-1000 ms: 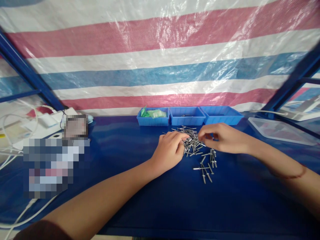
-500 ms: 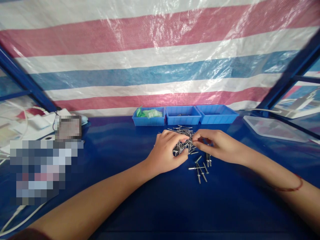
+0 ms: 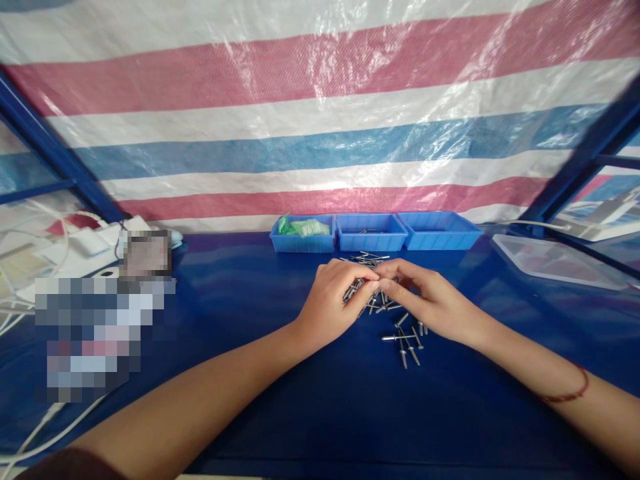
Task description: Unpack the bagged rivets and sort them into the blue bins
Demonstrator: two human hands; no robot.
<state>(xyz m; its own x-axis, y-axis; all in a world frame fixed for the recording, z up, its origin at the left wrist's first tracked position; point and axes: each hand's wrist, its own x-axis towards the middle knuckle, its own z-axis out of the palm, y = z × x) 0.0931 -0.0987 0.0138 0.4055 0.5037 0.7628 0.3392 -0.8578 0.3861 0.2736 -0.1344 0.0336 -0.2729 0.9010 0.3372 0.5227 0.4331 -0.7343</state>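
Observation:
Over a pile of silver blind rivets (image 3: pixel 371 257) on the blue table, my two hands meet fingertip to fingertip. My left hand (image 3: pixel 334 291) is closed, thumb and forefinger pinched together. The fingers of my right hand (image 3: pixel 425 293) are likewise drawn into a pinch, touching the left fingertips. Whatever sits between the fingers is too small or hidden to make out. Several loose rivets (image 3: pixel 405 340) lie crossed in front of the pile, on the near side. A few more rivets (image 3: pixel 423 329) show just below my right hand, partly covered by it.
Behind the pile stand three blue bins: a left bin (image 3: pixel 303 247) with green and clear plastic bags, a middle bin (image 3: pixel 373 243) with a few rivets, and a right bin (image 3: pixel 443 241). A clear plastic lid (image 3: pixel 555 263) lies at right. Cables (image 3: pixel 60 427) and blurred items occupy the left.
My left thumb has closed up to the forefinger. My right hand has moved left and its fingertips now touch the left ones. The whole view has shifted slightly.

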